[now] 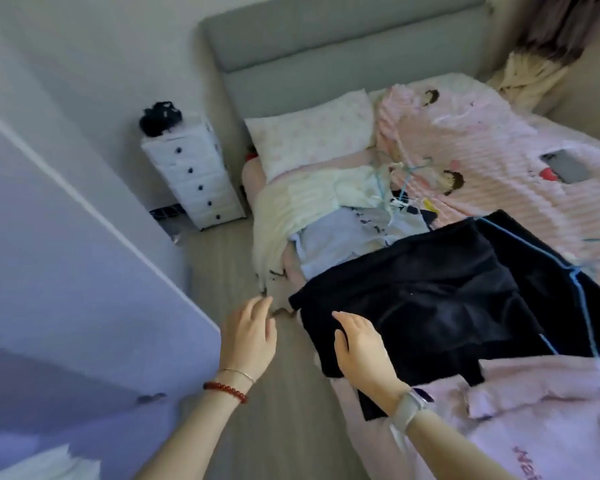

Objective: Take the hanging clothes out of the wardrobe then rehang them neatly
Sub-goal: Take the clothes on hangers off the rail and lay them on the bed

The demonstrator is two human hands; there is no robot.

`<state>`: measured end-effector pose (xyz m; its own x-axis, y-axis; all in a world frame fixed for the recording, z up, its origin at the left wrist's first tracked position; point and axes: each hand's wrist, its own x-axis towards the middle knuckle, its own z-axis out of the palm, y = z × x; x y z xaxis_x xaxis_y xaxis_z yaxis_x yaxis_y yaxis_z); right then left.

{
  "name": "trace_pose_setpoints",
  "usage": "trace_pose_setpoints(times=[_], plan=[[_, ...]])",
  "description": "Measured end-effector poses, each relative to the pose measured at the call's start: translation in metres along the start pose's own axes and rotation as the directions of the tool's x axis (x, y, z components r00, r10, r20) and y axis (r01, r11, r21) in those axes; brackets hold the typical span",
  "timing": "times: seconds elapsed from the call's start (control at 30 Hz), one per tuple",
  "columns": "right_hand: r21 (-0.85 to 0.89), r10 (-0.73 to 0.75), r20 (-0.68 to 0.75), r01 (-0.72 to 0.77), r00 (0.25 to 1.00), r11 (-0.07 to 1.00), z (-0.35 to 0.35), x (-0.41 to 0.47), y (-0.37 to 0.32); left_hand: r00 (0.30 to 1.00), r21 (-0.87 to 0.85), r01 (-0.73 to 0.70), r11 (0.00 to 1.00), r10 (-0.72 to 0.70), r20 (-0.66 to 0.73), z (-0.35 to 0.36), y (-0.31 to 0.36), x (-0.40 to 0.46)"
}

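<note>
A black garment with blue side stripes [440, 289] lies spread across the near part of the bed. My right hand [361, 351] rests flat on its near left corner, fingers relaxed. Over the wooden floor beside the bed, my left hand [250, 334] hovers with loose fingers and holds nothing. Farther up the bed sits a pile of pale clothes [340, 216], white, cream and light blue, with light blue hangers [399, 181] tangled on top. A pink fleece garment [534, 420] lies at the near right corner.
The wardrobe door [66, 271] stands close at my left. A white drawer unit [191, 174] with a black object on top stands by the grey headboard [326, 43]. A pillow [309, 136], a pink blanket [492, 157] and a phone [565, 166] lie on the bed.
</note>
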<state>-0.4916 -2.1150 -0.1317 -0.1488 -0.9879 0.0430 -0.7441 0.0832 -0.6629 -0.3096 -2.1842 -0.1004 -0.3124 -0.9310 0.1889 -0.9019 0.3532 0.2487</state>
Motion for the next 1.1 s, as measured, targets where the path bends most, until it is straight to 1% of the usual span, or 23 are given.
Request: trace_pose_setpoints(times=[0.1, 0.17, 0.23, 0.3, 0.4, 0.47, 0.57, 0.63, 0.67, 0.7, 0.73, 0.8, 0.87, 0.97, 1.0, 1.07, 1.1], plan=[[0.006, -0.223, 0.119, 0.224, 0.967, 0.975, 0.054, 0.013, -0.092, 0.978, 0.041, 0.151, 0.988, -0.144, -0.15, -0.053, -0.092, -0.049], [0.066, -0.359, 0.208, 0.353, 0.91, 0.933, 0.088, 0.011, -0.155, 0.939, 0.045, 0.283, 0.958, -0.267, -0.219, -0.085, -0.148, -0.087], [0.107, -0.476, 0.265, 0.465, 0.839, 0.879, 0.12, 0.007, -0.211, 0.881, 0.06, 0.411, 0.91, -0.38, -0.282, -0.116, -0.195, -0.126], [0.171, -0.569, 0.297, 0.543, 0.767, 0.822, 0.146, 0.002, -0.264, 0.815, 0.09, 0.52, 0.85, -0.461, -0.353, -0.147, -0.235, -0.162], [0.234, -0.699, 0.335, 0.663, 0.631, 0.711, 0.184, -0.011, -0.333, 0.684, 0.072, 0.668, 0.741, -0.574, -0.45, -0.191, -0.279, -0.208], [0.296, -0.756, 0.364, 0.702, 0.544, 0.648, 0.209, -0.022, -0.375, 0.594, 0.05, 0.745, 0.665, -0.626, -0.505, -0.214, -0.297, -0.238], [0.389, -0.826, 0.383, 0.739, 0.414, 0.55, 0.241, -0.042, -0.44, 0.471, 0.019, 0.822, 0.569, -0.663, -0.582, -0.243, -0.317, -0.281], [0.474, -0.849, 0.417, 0.719, 0.325, 0.508, 0.261, -0.054, -0.483, 0.375, -0.04, 0.86, 0.509, -0.682, -0.628, -0.265, -0.333, -0.303], [0.519, -0.858, 0.423, 0.699, 0.29, 0.492, 0.27, -0.06, -0.505, 0.341, -0.056, 0.868, 0.493, -0.674, -0.656, -0.275, -0.34, -0.311], [0.571, -0.866, 0.428, 0.665, 0.26, 0.482, 0.282, -0.063, -0.526, 0.324, -0.042, 0.874, 0.484, -0.645, -0.692, -0.285, -0.348, -0.317], [0.61, -0.863, 0.441, 0.624, 0.245, 0.489, 0.293, -0.067, -0.548, 0.316, -0.012, 0.883, 0.469, -0.613, -0.725, -0.295, -0.357, -0.323], [0.664, -0.855, 0.462, 0.547, 0.238, 0.51, 0.312, -0.07, -0.583, 0.308, 0.042, 0.902, 0.431, -0.57, -0.762, -0.31, -0.374, -0.327], [0.693, -0.85, 0.475, 0.5, 0.227, 0.52, 0.335, -0.067, -0.617, 0.282, 0.072, 0.925, 0.374, -0.544, -0.79, -0.325, -0.4, -0.326], [0.698, -0.871, 0.461, 0.537, 0.168, 0.473, 0.365, -0.059, -0.657, 0.286, 0.137, 0.942, 0.308, -0.517, -0.807, -0.338, -0.445, -0.316], [0.695, -0.882, 0.446, 0.563, 0.151, 0.447, 0.374, -0.057, -0.669, 0.273, 0.134, 0.948, 0.288, -0.527, -0.805, -0.341, -0.458, -0.312], [0.637, -0.897, 0.429, 0.668, 0.108, 0.385, 0.39, -0.052, -0.688, 0.243, 0.138, 0.964, 0.227, -0.541, -0.805, -0.34, -0.475, -0.305], [0.602, -0.905, 0.414, 0.715, 0.101, 0.356, 0.396, -0.05, -0.695, 0.239, 0.154, 0.968, 0.197, -0.544, -0.804, -0.338, -0.48, -0.304]])
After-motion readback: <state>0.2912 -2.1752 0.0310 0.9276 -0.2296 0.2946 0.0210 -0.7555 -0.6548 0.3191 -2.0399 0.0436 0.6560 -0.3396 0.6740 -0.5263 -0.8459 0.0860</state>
